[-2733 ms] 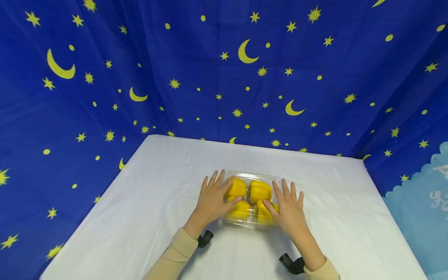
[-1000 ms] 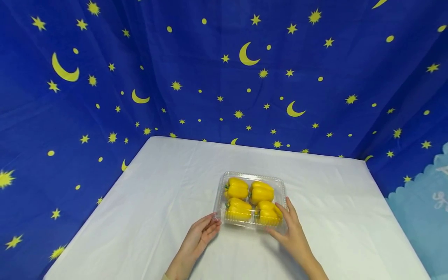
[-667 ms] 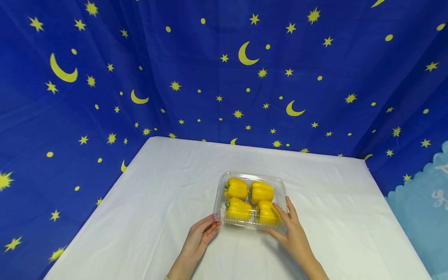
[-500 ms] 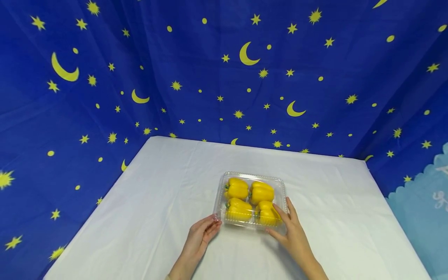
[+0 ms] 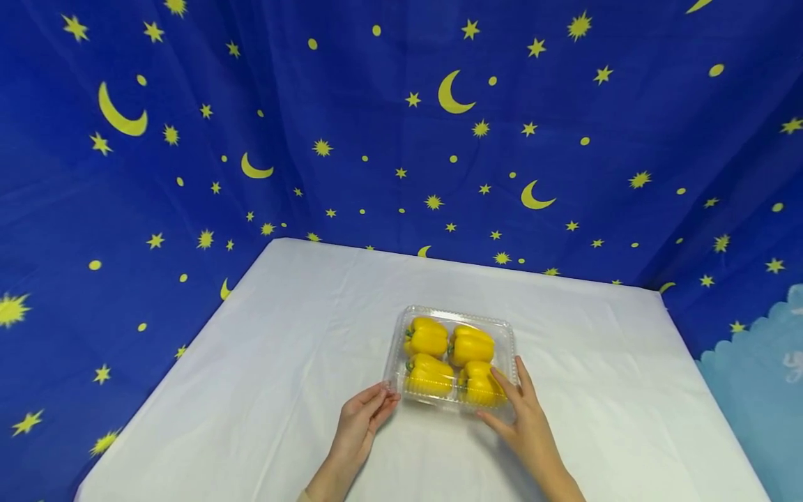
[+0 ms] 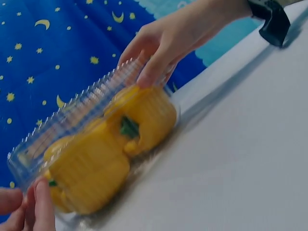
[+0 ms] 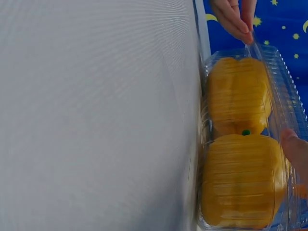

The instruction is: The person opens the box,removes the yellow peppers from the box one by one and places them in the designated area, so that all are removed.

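A clear plastic clamshell container stands on the white-covered table with several yellow bell peppers inside. Its near-left corner is pinched between the thumb and fingers of my left hand. At the near-right corner, my right hand grips the box, with the thumb on the near side and the fingers over the right edge. The left wrist view shows the right thumb against the ribbed rim. In the right wrist view, two peppers show through the near wall, and the left fingertips hold the corner's edge.
White cloth covers the table around the container. A blue curtain with yellow moons and stars hangs behind and at the sides. Light-blue scalloped fabric hangs at the right. A black strap piece sits on the right wrist.
Since the oldest frame, both hands have drawn back from spread over the sides to the near corners; the left now pinches its corner. Over the last second they stay nearly still; the head view shifts slightly.
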A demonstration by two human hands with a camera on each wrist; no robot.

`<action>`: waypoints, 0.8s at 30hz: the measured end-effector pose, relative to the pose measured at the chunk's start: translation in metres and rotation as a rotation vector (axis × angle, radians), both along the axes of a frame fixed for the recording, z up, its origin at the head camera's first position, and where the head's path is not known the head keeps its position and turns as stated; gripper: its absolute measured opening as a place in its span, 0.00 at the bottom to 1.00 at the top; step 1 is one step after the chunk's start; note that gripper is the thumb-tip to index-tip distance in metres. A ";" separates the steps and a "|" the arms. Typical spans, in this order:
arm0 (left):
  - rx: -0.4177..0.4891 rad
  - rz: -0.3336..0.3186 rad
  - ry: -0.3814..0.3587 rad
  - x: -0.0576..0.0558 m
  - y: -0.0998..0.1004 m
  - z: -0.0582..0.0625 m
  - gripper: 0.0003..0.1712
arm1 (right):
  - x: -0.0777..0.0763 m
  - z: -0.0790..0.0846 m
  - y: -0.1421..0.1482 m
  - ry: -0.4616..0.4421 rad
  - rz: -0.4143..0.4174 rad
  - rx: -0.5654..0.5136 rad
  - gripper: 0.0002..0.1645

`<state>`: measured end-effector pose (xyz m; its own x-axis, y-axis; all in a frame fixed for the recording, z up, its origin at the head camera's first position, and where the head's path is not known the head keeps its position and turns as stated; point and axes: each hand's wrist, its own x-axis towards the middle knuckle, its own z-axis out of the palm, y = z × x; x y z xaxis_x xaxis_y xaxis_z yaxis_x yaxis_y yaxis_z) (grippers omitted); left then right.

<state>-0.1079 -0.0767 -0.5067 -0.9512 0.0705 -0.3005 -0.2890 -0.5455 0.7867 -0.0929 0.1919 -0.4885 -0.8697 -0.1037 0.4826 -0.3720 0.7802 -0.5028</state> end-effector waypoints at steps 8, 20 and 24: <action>-0.103 0.082 -0.006 0.003 0.009 0.006 0.13 | 0.000 -0.003 -0.002 -0.011 -0.002 0.037 0.44; -0.193 0.135 0.016 -0.002 0.019 0.013 0.16 | -0.006 -0.002 -0.007 0.149 -0.008 0.273 0.42; -0.173 0.154 0.020 -0.004 0.021 0.013 0.15 | -0.007 -0.002 -0.008 0.146 -0.026 0.288 0.41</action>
